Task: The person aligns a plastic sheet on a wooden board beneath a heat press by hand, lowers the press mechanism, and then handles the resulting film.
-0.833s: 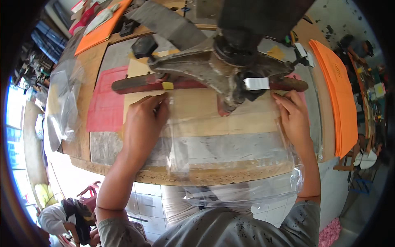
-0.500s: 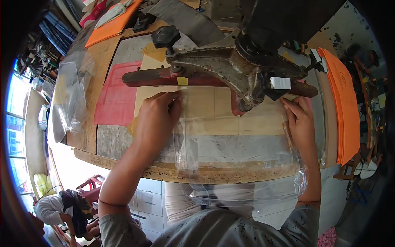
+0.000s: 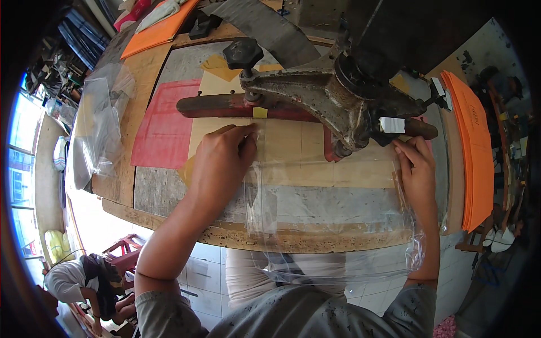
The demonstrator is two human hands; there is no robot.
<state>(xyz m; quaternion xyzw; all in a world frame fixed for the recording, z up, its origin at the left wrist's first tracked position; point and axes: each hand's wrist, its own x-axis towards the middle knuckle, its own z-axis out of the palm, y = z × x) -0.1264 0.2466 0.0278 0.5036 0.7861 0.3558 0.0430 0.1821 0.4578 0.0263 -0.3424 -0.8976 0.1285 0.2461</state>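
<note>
A clear plastic sheet [image 3: 332, 214] is stretched between my hands, its near part hanging over the table's front edge. My left hand [image 3: 222, 158] pinches its far left corner, close under the long bar [image 3: 217, 106] of a metal press [image 3: 307, 90]. At the far right corner, my right hand [image 3: 416, 163] pinches the sheet just below the press's black knob [image 3: 384, 137]. Beneath the bar and the sheet lie a tan board [image 3: 293, 143] and a red sheet [image 3: 160, 127]. Where the sheet's far edge meets the bar I cannot make out.
More clear plastic sheets [image 3: 98, 127] lie at the table's left. Orange sheets are stacked at the right [image 3: 470, 152] and at the back left [image 3: 160, 34]. A dark flat sheet [image 3: 265, 28] lies behind the press. Another person [image 3: 79, 284] bends down at the lower left.
The view has shifted slightly, so the press and table sit a little further right. Both hands keep their pinch on the plastic sheet, near the bar.
</note>
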